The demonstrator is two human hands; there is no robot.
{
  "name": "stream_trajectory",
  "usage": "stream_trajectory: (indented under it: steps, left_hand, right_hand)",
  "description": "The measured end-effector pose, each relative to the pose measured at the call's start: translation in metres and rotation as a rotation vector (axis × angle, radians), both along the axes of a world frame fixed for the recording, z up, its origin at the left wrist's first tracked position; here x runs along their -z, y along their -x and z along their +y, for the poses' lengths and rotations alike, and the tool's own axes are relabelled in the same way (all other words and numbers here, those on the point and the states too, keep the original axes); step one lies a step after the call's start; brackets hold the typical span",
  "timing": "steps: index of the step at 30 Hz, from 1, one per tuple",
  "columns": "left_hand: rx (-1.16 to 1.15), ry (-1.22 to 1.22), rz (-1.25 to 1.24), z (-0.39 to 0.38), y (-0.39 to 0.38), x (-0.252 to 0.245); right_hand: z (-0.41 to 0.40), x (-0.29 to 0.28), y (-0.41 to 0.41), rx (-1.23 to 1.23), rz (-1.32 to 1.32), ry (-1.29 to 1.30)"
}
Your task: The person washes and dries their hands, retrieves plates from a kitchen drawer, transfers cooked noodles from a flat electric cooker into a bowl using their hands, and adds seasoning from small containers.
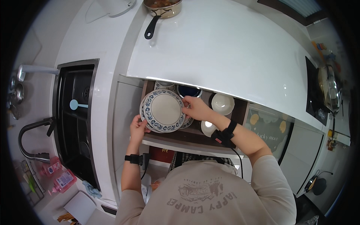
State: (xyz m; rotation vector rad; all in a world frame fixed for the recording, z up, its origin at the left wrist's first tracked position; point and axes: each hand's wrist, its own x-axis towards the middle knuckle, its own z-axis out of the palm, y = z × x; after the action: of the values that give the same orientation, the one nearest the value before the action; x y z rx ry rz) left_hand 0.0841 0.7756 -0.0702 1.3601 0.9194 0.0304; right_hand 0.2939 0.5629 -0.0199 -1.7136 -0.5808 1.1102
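Note:
An open kitchen drawer (180, 137) full of crockery lies before me, below the white countertop. Over its left part is a stack of white plates (166, 109) with blue floral rims. My left hand (138, 126) grips the stack's lower left edge, thumb on the rim. At the right edge of the top plate, my right hand (194, 107) pinches the rim between thumb and fingers. A dark blue bowl (189, 90) sits behind the plates. To the right stand a white bowl (222, 103) and a smaller white bowl (208, 128), partly hidden by my wrist strap.
A saucepan (164, 11) with food stands at the counter's back, its black handle (152, 28) pointing toward me. Left is a black sink (76, 135) with a light blue utensil (77, 105) and a black faucet (31, 132). A lidded pan (329, 90) rests on the cooktop at right.

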Motion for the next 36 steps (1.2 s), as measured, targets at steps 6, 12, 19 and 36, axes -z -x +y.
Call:
stream_trajectory:
  steps: [6, 12, 19, 36]
  left_hand:
    - [-0.145, 0.049, -0.088, 0.005, 0.007, -0.015]
    - [-0.220, 0.040, -0.114, 0.011, 0.028, -0.014]
    - [-0.313, 0.004, -0.030, 0.007, 0.060, -0.020]
    - [-0.377, -0.024, -0.039, 0.001, 0.083, -0.017]
  right_hand:
    - [0.020, -0.019, -0.017, -0.165, -0.164, -0.021]
    - [0.004, 0.077, -0.038, -0.150, -0.047, 0.291]
    - [-0.001, 0.195, 0.006, -0.412, -0.520, 0.819]
    - [0.004, 0.193, 0.010, -0.426, -0.558, 0.955]
